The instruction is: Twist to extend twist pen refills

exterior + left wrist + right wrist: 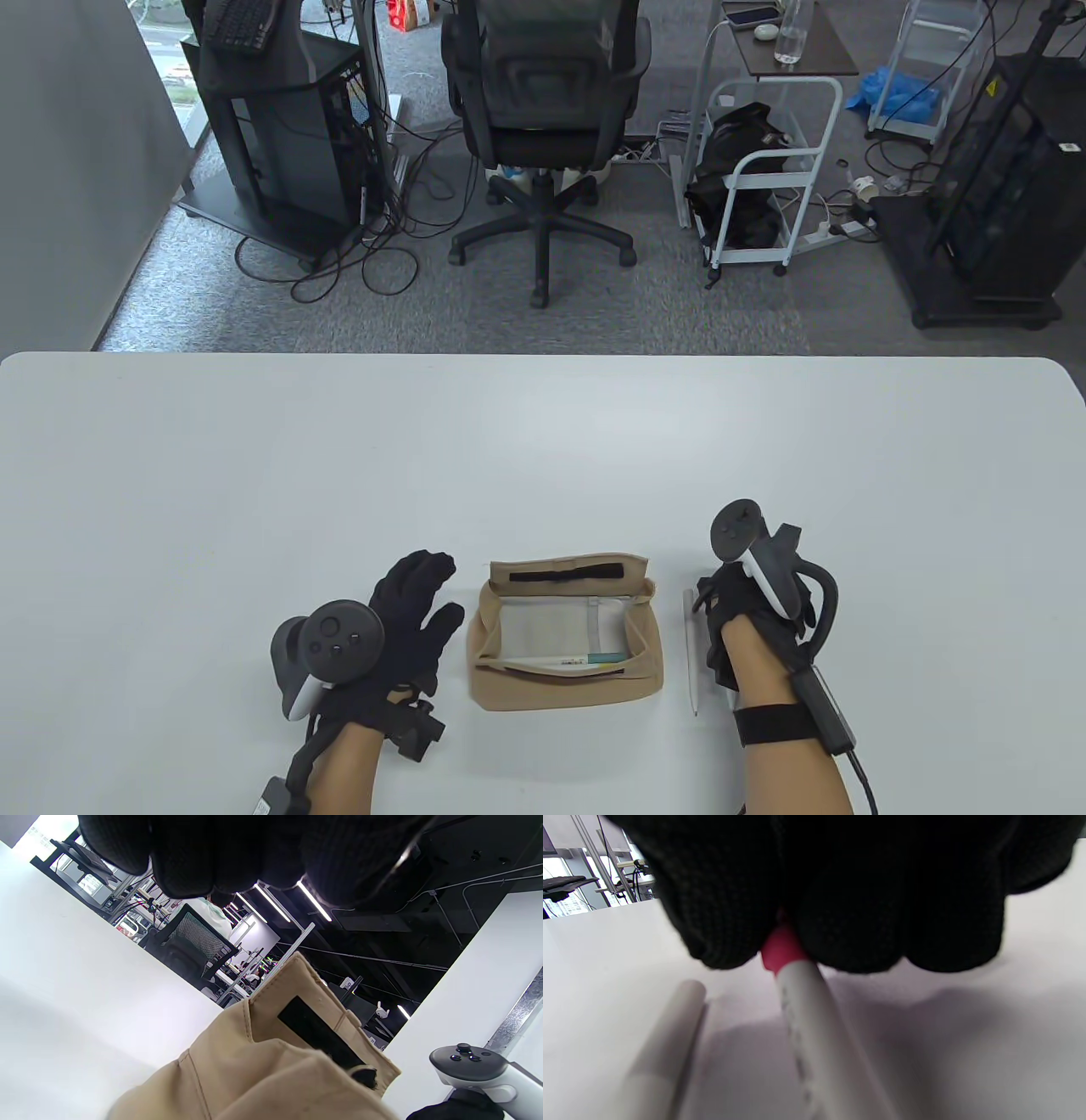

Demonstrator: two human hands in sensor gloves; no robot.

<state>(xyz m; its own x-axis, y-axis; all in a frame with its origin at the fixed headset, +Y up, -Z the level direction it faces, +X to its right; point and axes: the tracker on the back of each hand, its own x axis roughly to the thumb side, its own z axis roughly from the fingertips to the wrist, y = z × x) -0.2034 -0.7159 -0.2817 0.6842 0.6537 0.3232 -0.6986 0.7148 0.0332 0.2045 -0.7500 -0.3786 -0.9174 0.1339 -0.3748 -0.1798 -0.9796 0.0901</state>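
My right hand (751,624) has its fingers (848,921) curled down around a white pen with a pink collar (806,1014), gripping it at the pink end against the table (543,458). A second white pen (691,652) lies loose on the table just beside that hand, at its 9 o'clock. At 9 o'clock from that pen sits the open tan pencil pouch (564,641), with more pens (577,660) lying inside. My left hand (399,632) rests at the pouch's 9 o'clock, fingers (424,577) spread fairly wide and holding nothing, near the pouch's edge; I cannot tell whether they touch it.
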